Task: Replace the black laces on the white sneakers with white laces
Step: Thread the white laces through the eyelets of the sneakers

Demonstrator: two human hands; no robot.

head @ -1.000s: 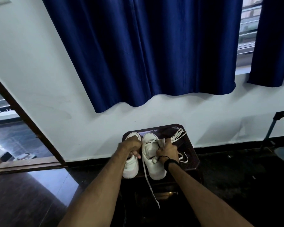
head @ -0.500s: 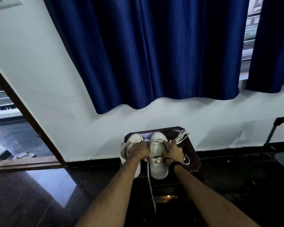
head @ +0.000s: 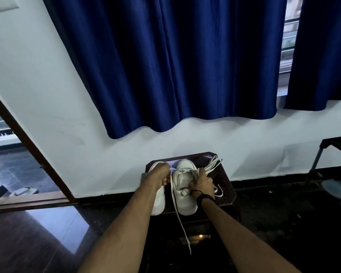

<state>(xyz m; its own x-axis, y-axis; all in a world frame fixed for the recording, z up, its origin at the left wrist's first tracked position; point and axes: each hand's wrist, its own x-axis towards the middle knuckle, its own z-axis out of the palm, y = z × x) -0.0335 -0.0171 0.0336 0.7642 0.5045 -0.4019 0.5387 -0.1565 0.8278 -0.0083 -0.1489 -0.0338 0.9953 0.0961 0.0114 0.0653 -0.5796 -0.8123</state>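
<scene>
Two white sneakers stand side by side on a small dark wooden stool (head: pixel 225 186) by the wall. My left hand (head: pixel 160 175) covers the left sneaker (head: pixel 159 201) and pinches a white lace (head: pixel 178 215) that comes from the right sneaker (head: pixel 183 200) and hangs over the stool's front edge. My right hand (head: pixel 202 184), with a black wristband, grips the right sneaker's upper at the eyelets. A bundle of loose white laces (head: pixel 213 163) lies on the stool behind that hand. I see no black lace.
A blue curtain (head: pixel 175 66) hangs above the stool on a white wall. An open doorway (head: pixel 28 146) lies to the left with a sandal (head: pixel 23 191) beyond it. A dark metal stand (head: pixel 323 154) is at the right. The floor is dark and glossy.
My left hand has shifted up and away from the right sneaker, drawing the lace taut sideways. My right hand slid slightly down on the sneaker. The camera view dipped a little.
</scene>
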